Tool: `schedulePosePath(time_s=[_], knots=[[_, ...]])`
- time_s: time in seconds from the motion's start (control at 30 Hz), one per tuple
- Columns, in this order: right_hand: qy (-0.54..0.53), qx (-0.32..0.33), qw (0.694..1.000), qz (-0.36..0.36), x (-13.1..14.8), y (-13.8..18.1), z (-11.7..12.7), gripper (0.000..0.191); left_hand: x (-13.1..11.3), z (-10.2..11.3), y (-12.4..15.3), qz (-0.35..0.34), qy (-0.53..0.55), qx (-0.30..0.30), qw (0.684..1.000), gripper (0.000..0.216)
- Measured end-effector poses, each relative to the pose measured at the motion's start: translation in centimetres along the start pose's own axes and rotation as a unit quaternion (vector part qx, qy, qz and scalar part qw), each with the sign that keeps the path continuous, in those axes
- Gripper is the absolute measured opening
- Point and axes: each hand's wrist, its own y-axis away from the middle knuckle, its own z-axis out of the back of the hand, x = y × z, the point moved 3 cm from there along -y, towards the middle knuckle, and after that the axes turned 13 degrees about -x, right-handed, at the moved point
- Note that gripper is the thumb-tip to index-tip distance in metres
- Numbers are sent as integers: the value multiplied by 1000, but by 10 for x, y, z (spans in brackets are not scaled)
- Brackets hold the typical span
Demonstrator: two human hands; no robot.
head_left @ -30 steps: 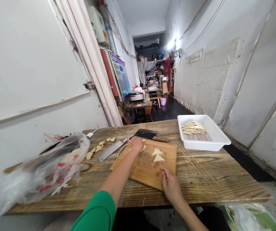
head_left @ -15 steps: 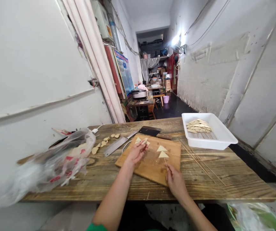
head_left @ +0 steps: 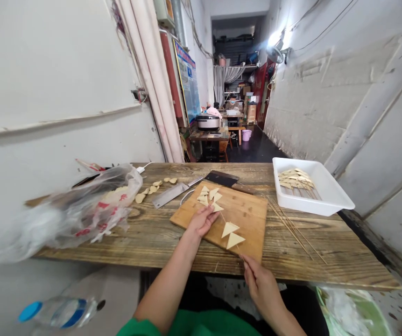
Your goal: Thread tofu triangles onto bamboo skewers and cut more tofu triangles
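A wooden cutting board (head_left: 243, 212) lies on the plank table (head_left: 158, 238). My right hand (head_left: 262, 283) pinches the near end of a thin bamboo skewer (head_left: 226, 219) that carries two pale triangular slices (head_left: 231, 234). My left hand (head_left: 202, 220) rests on the board with its fingers closed on a triangular slice (head_left: 216, 207) at the skewer's far tip. Several loose triangles (head_left: 208, 193) lie at the board's far left corner.
A cleaver (head_left: 171, 194) and a dark-bladed knife (head_left: 227, 179) lie behind the board. Loose skewers (head_left: 292, 226) lie to the right, before a white tray (head_left: 330, 196) of finished skewers. A plastic bag (head_left: 92, 210) and round slices (head_left: 150, 189) sit left. A water bottle (head_left: 60, 312) is below.
Both hands drew back toward me with the skewer and its two triangles. My left hand carried a triangle from the far corner to the skewer tip. The camera tilted down.
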Motion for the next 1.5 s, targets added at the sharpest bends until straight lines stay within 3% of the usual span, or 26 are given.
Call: schedulePosePath(time_s=[0.17, 0.3, 0.7, 1.5], knots=[[8, 16, 1000, -1, 1, 4, -2, 36, 3, -2, 6, 73, -6, -7, 997, 3], [7, 35, 999, -17, -1, 4, -3, 36, 2, -3, 9, 91, -5, -16, 996, 1], [2, 37, 999, -19, -9, 6, -9, 36, 8, -1, 7, 85, -21, -5, 996, 3], [2, 21, 1000, -21, 3, -4, -11, 38, 12, -6, 18, 24, -50, -2, 998, 12]])
